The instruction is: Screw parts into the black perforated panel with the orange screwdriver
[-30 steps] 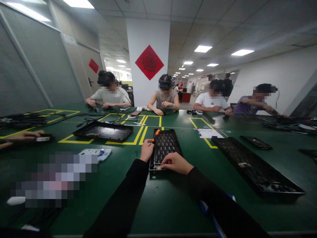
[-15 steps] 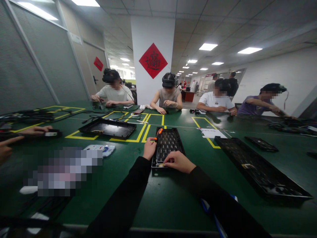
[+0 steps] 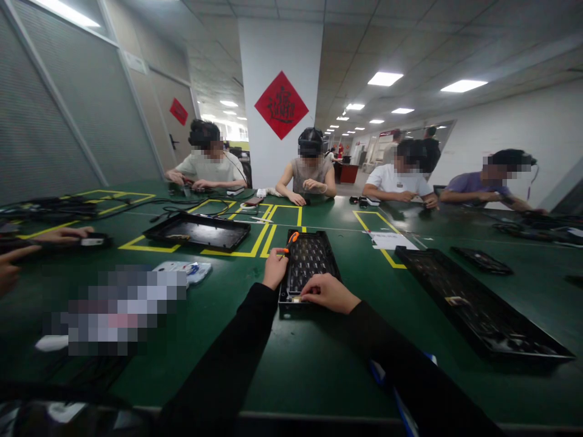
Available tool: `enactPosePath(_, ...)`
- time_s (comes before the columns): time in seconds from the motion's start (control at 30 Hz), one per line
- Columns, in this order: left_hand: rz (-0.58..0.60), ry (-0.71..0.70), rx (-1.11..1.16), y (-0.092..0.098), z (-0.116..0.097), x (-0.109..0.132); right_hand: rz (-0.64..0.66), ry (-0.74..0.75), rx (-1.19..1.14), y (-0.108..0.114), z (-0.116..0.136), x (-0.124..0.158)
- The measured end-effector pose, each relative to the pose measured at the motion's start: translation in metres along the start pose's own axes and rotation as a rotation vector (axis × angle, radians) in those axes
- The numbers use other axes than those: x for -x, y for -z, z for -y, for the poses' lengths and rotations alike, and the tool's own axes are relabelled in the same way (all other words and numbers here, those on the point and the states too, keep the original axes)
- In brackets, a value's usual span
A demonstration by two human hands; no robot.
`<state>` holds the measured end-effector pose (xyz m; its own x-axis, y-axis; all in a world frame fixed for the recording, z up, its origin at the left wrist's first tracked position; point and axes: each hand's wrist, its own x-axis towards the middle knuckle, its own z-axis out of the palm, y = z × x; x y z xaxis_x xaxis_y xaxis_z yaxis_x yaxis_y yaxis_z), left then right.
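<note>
Your left hand is closed around an orange-handled screwdriver, whose tip end points away from you over the left rim of the black keyboard frame. The hand itself rests against that rim.

Your right hand lies curled on the frame's near end, fingertips down on a small pale part at the near-left corner. You cannot tell whether the fingers pinch it or only press on it.

The frame lies lengthwise away from you on the green table, near the middle of your edge.

Just beyond its left side run yellow tape lines, and past them sits a black tray. A white packet lies nearer you on the left.

Well to the right lies a longer black frame, with a sheet of paper between the two frames, farther back.

At the left edge a co-worker's hand rests on a dark device. More people sit along the far edge.
</note>
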<state>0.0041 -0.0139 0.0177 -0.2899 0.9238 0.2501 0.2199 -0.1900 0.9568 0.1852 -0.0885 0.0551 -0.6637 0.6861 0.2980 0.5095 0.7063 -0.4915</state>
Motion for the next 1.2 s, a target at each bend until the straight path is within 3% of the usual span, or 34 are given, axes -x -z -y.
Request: enactPosePath(1.2, 0.007, 0.007, -0.011, -0.0008, 0.0042, -0.0022, -0.022, -0.023, -0.003, -0.0012, 0.0003, 0.0004)
